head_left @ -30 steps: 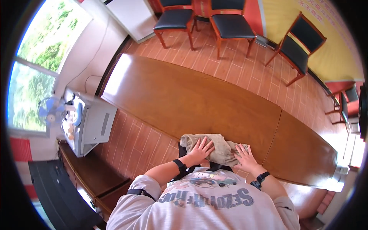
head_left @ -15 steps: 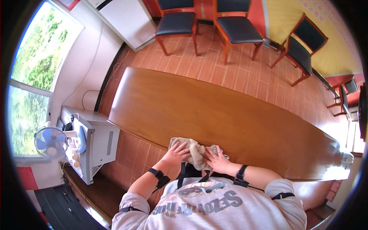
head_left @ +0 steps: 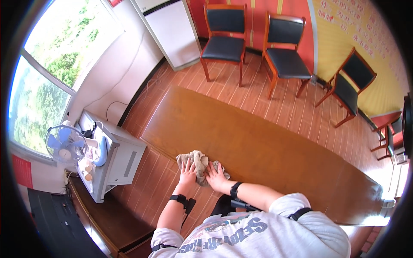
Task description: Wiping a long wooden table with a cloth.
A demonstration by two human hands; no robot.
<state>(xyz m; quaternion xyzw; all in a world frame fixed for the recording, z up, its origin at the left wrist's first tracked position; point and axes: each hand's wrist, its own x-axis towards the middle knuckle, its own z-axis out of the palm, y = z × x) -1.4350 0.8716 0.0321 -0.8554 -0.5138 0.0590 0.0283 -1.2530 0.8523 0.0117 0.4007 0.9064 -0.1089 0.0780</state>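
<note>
The person's hands are working a crumpled beige cloth (head_left: 198,159) at the near edge of the brown table (head_left: 249,142), and the step in hand seems to be wiping along that edge. The left hand (head_left: 187,176) is lying flat with fingers spread on the cloth's left part; the right hand (head_left: 216,177) is pressing its right part, fingers also spread, and neither seems to be clenching it. The cloth is lying beneath both palms and bunching up between them; whether it is hanging over the edge is hard to tell. The next move is probably calling for steady, even pressure, with both palms staying on the cloth so that no fold is slipping free. Compared with half a second ago, hands and cloth are sitting farther left, nearer the table's left end, and the right forearm is reaching farther across the body.
</note>
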